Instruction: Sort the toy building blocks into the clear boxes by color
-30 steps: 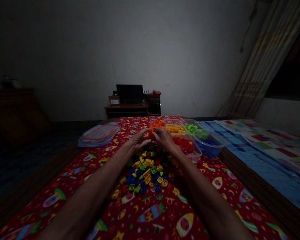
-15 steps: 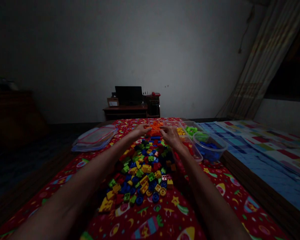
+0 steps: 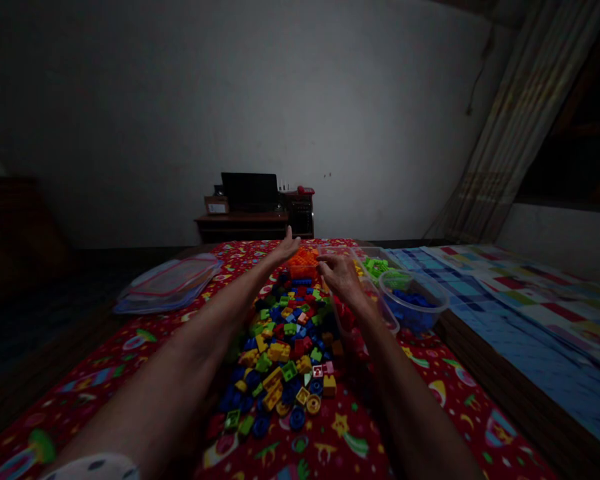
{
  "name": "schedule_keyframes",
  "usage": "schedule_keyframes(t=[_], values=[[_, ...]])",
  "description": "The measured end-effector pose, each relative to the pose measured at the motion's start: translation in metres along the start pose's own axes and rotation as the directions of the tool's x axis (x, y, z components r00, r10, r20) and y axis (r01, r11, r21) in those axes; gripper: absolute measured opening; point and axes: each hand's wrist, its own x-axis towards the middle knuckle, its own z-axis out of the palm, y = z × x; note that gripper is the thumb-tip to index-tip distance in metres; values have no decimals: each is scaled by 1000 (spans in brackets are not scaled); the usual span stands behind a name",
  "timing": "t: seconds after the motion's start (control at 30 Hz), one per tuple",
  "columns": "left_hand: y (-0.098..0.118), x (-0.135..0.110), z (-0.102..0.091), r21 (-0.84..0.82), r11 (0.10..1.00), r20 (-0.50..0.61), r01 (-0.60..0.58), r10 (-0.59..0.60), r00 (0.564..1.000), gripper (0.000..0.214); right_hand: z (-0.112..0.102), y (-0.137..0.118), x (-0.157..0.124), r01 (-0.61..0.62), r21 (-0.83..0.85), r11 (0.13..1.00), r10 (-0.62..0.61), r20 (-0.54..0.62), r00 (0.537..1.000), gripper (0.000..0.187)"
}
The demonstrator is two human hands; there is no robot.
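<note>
A heap of small toy bricks point(image 3: 285, 347) in red, blue, yellow and green lies on a red patterned cloth point(image 3: 420, 373) between my forearms. Beyond it stands a clear tub of orange bricks point(image 3: 303, 263). My left hand point(image 3: 286, 247) reaches out at the tub's left side with fingers stretched out and thumb up, holding nothing. My right hand point(image 3: 341, 273) hovers at the tub's right side with fingers curled; whether anything is in them is hidden.
Clear tubs sit to the right: one with green bricks point(image 3: 377, 265), a round one with blue bricks point(image 3: 414, 300), one with red bricks point(image 3: 375, 313) behind my right wrist. Flat lids point(image 3: 167, 283) lie at left. A checked mat point(image 3: 520, 300) lies at right, a low desk point(image 3: 253, 220) against the wall.
Both hands moved further away from me, from the near end of the tubs to the orange tub. My left hand spread open. The view tilted, showing more of the brick heap.
</note>
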Motion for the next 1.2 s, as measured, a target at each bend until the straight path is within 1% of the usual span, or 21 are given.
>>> schedule_keyframes(t=[0.1,0.13,0.2,0.27,0.3,0.43,0.5,0.6,0.67,0.77,0.87,0.93,1.03,1.07,1.13,1.2], values=[[-7,-11,-20,57,998,-30,34,-32,999,63,-4,-1,0,16,10,1000,-16,-11,1000,31],[-11,-17,-27,74,997,-36,26,-24,999,62,-5,-2,0,26,13,1000,-26,-13,1000,30],[-19,-31,-43,90,996,-16,-26,27,1000,59,-7,-3,0,51,21,998,-51,-17,999,30],[-29,-50,-58,81,993,31,-85,82,996,54,-8,-5,-1,85,30,996,-85,-16,996,29],[-35,-62,-66,70,993,61,-95,91,994,51,-9,-7,-1,103,32,994,-102,-13,995,29],[-49,-117,-91,-21,1000,176,-19,23,984,53,-7,-15,-4,175,12,984,-176,60,983,27],[-51,-143,-98,-32,999,200,39,-32,979,48,-3,-20,-7,198,-4,980,-196,104,975,27],[-52,-169,-94,11,998,217,57,-58,974,40,5,-27,-12,232,-45,972,-221,176,959,26],[-53,-176,-86,63,998,234,29,-44,971,33,10,-31,-16,260,-79,962,-235,233,944,26],[-56,-176,-75,139,989,218,-43,12,976,24,17,-33,-21,286,-108,952,-244,297,923,25],[-58,-174,-74,161,985,182,-55,25,983,23,22,-31,-23,302,-124,945,-246,338,909,25],[-57,-173,-81,126,992,147,-15,-4,989,29,25,-31,-24,310,-129,942,-248,355,901,25],[-54,-173,-93,-1,998,106,69,-68,992,43,29,-30,-25,316,-131,940,-244,392,887,25],[-53,-174,-97,-52,994,114,93,-87,990,46,31,-30,-25,316,-133,939,-239,407,882,25],[-49,-176,-102,-130,982,164,134,-112,980,50,33,-29,-26,310,-148,939,-221,432,875,24],[-44,-178,-104,-165,975,200,150,-115,973,51,34,-29,-27,298,-165,940,-198,447,872,23]])
